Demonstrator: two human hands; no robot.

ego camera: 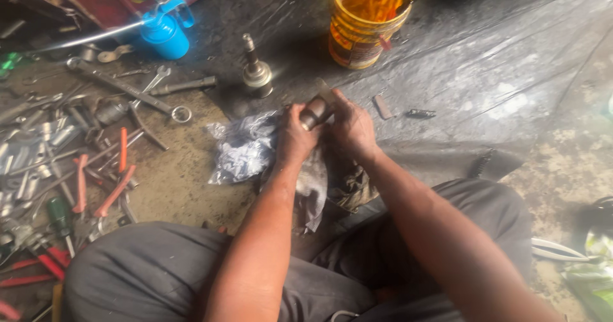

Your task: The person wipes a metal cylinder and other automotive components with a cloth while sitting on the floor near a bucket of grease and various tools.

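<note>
On a greasy workshop floor [485, 73], beside a yellow bucket [367, 38] holding orange liquid, the left hand [295, 137] and right hand [352, 127] both clamp a dark metal part [315, 112] between them.

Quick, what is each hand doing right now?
Left hand: closed around a short, dull grey metal cylinder part.
Right hand: closed on the same part from the other side.

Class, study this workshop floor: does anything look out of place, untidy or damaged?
Yes. Spanners and pliers lie scattered in a loose heap at the left, not sorted. The yellow bucket is grimy and stained. Both hands, left hand and right hand, grip a greasy metal part.
</note>
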